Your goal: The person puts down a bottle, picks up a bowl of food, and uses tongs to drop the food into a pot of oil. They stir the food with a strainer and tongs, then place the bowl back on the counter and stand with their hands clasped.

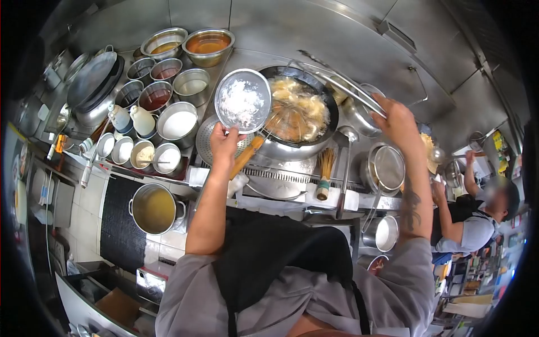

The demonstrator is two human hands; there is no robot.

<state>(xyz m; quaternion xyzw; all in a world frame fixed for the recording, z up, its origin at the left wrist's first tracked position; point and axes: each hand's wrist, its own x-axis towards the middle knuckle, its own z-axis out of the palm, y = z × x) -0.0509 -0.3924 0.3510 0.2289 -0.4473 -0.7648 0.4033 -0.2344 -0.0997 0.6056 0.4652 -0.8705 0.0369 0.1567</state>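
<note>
My left hand (225,147) grips the near rim of a metal bowl (266,92) holding white powder (242,104), tilted toward me at the left edge of the wok (332,115). In the wok, pale battered pieces (300,92) bubble in hot oil. A wire skimmer (283,121) rests among them, its wooden handle (247,157) slanting out below my left hand. My right hand (396,119) is closed around long metal tongs (351,84), which reach over the wok's far right side. Their tips are hard to make out.
Bowls of sauce (209,44) and seasoning tubs (177,124) stand on the left. A bamboo brush (324,174), a ladle (347,135) and a fine strainer (387,167) lie right of the wok. A stockpot (154,209) sits low left. A co-worker (471,224) stands at far right.
</note>
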